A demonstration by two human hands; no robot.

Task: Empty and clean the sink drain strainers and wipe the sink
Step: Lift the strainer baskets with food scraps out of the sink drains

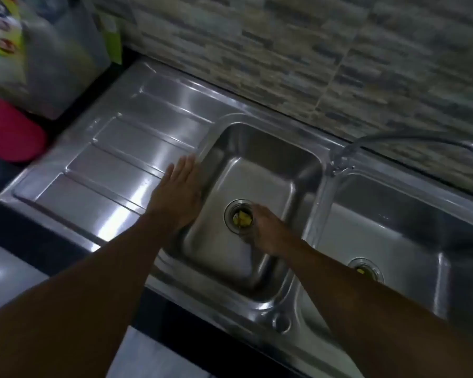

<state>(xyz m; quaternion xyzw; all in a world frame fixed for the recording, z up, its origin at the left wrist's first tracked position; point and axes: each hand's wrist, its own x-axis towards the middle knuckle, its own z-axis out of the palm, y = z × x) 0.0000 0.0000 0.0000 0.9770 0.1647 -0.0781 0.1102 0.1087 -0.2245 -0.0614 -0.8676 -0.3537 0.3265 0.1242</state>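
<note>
A steel double sink fills the view. The left basin (260, 170) has a round drain strainer (236, 217) holding yellow scraps. My right hand (268, 230) reaches down into this basin, its fingers at the strainer's right rim; the blur hides whether they grip it. My left hand (179, 192) lies flat and open on the basin's left edge, next to the drainboard (115, 159). In the right basin (393, 227) a second strainer (366, 268) with a yellow scrap is partly hidden behind my right forearm.
A faucet (347, 156) arches from the back right over the divider between the basins. A pink plastic object (11, 132) and a translucent container (60, 58) stand at the left beyond the drainboard. A tiled wall (284, 50) runs behind the sink.
</note>
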